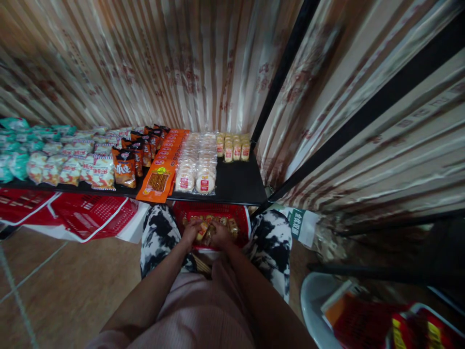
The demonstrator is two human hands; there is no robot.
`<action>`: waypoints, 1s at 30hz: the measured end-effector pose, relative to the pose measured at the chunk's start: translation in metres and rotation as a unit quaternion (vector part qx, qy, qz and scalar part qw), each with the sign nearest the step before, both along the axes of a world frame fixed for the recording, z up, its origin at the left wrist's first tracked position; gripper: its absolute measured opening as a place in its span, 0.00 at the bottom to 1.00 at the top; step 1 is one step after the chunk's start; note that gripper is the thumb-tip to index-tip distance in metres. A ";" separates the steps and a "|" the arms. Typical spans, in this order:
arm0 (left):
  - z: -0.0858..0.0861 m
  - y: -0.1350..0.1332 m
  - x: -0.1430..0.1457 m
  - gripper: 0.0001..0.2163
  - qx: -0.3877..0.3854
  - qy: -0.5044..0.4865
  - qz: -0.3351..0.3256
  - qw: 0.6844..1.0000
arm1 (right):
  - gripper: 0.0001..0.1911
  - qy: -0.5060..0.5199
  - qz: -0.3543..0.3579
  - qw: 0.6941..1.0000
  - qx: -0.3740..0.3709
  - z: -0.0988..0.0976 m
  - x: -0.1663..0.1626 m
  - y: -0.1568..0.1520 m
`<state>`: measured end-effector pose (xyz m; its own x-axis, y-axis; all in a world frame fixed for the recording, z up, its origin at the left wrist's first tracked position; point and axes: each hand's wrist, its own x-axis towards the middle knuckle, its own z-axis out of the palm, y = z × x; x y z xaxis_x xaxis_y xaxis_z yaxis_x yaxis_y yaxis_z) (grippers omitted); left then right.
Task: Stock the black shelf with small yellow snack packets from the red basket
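Note:
Between my knees sits a red plastic basket [234, 211] with a white rim, holding small wrapped snack packets [232, 226]. Inside it, my left hand [192, 232] is closed on a small yellow snack packet [202, 230]. Close beside it, my right hand [221, 235] is down among the brownish packets with curled fingers; what it grips is hidden. On the black shelf [238, 184] just above the basket, yellow wrapped snacks [237, 149] stand in short rows beside white round crackers [206, 180] in clear wrappers.
Orange pretzel-stick bags [157, 180], black-and-orange bags [124, 167], white puffed-snack bags [103, 172] and teal bags [18, 165] line the shelf leftward. Red baskets [90, 213] lie below. Black poles [286, 72] and a curtain [145, 63] bound the shelf. A white tub [308, 295] stands right.

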<state>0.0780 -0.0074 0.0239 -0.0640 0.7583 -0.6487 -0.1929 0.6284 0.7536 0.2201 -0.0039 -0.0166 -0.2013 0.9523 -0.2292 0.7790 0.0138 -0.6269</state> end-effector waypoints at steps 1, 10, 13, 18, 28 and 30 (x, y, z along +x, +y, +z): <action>0.001 0.000 0.000 0.17 0.001 -0.007 -0.001 1.000 | 0.25 0.015 -0.004 1.000 -0.005 0.001 0.000 0.000; 0.010 -0.003 0.007 0.18 0.030 -0.029 -0.007 0.999 | 0.24 0.142 -0.062 0.987 -0.047 0.014 -0.006 -0.009; 0.015 -0.005 0.010 0.17 0.043 -0.043 -0.006 0.998 | 0.25 0.198 -0.092 0.975 -0.046 0.018 -0.006 -0.010; 0.022 -0.007 0.017 0.16 0.066 -0.012 -0.015 0.998 | 0.21 0.279 -0.167 0.946 -0.014 0.018 -0.002 -0.011; 0.026 -0.007 0.036 0.16 0.102 0.023 -0.013 0.994 | 0.14 0.418 -0.313 0.850 0.074 0.015 -0.002 -0.015; 0.028 -0.006 0.040 0.15 0.108 0.014 -0.008 0.994 | 0.13 0.414 -0.330 0.844 0.086 0.017 -0.001 -0.016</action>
